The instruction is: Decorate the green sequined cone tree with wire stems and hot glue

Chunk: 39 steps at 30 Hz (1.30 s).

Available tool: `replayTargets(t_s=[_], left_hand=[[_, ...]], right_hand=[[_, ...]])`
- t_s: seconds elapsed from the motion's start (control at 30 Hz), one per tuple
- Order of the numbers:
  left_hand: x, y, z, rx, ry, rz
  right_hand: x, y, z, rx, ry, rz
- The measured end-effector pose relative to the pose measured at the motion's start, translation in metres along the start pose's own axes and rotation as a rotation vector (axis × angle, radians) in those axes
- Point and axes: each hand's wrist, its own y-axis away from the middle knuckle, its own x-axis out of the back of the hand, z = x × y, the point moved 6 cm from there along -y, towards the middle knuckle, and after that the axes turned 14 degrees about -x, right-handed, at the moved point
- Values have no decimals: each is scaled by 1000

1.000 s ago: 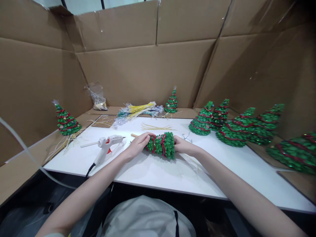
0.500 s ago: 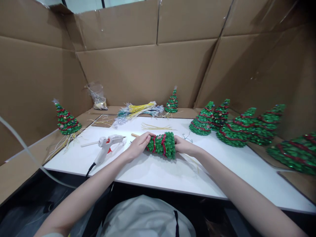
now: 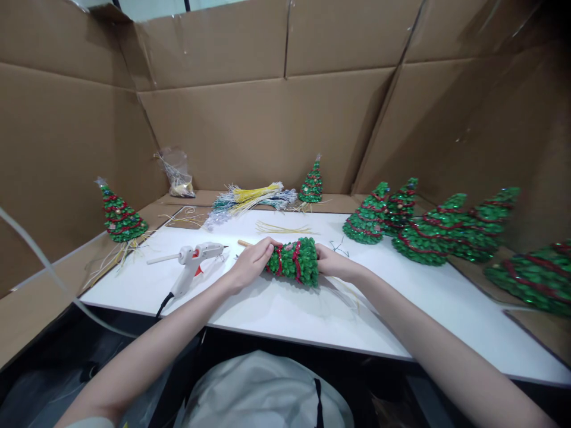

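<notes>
A small green Christmas tree [image 3: 300, 263] with red garland lies on its side just over the white board [image 3: 276, 315], its base facing right. My left hand [image 3: 255, 261] is wrapped round its narrow upper part. At the open base sits my right hand [image 3: 329, 261], its fingers partly inside and hidden, so what they grip does not show. Pale wires [image 3: 350, 297] trail below my right wrist. A thin wooden stick [image 3: 244, 243] lies behind my left hand. Left of that hand rests a white glue gun [image 3: 194, 264] with a glue stick in its back.
Several decorated trees [image 3: 422, 241] stand along the right side. Single trees stand at the left [image 3: 121, 217] and at the back [image 3: 311, 185]. Bundled yellow and white wires [image 3: 254, 196] lie at the back near a plastic bag [image 3: 177, 175]. Cardboard walls [image 3: 250, 131] enclose the board.
Almost nothing differs. The view has shifted very slightly; both hands keep the same hold on the tree.
</notes>
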Motion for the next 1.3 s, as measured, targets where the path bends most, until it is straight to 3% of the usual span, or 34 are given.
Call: replayTargets(t_s=[1.3], left_hand=[[-2, 0, 8, 14, -118, -56]], right_hand=[[1, -2, 2, 33, 0, 28]])
